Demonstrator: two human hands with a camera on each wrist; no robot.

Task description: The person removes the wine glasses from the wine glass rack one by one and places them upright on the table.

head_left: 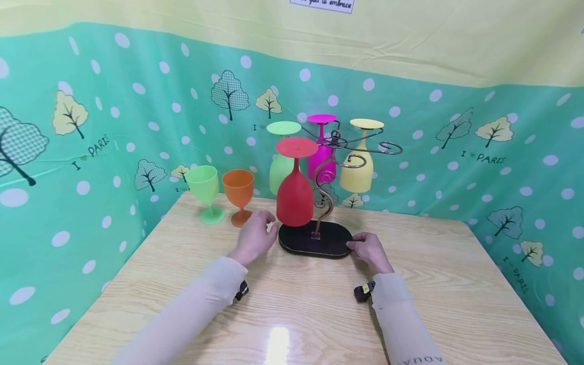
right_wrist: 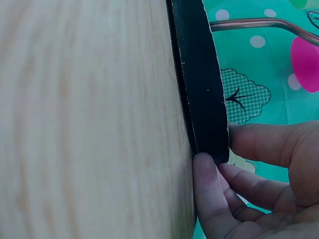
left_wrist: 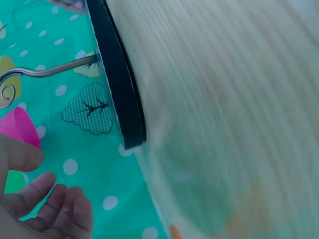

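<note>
Between a loose, empty left grip [head_left: 255, 236] and the right grip [head_left: 370, 251] pinching it sits the base [head_left: 334, 242].

White label [head_left: 321, 4] on the yellow band [head_left: 433, 45]: "you to embrace", earlier letters cut off or unclear
Green cloth [head_left: 410, 203], left: "I", a small heart, "PARIS", on a slant
Green cloth, right: the same words, twice
Right sleeve [head_left: 401, 314]: upside-down letters, seemingly "AQUA", at the lower edge

On wooden table [head_left: 301, 294], upright black-based metal rack [head_left: 325, 243] is pinched by right hand [head_left: 370, 252], four goblets [head_left: 295, 200] hung upside down.
</note>
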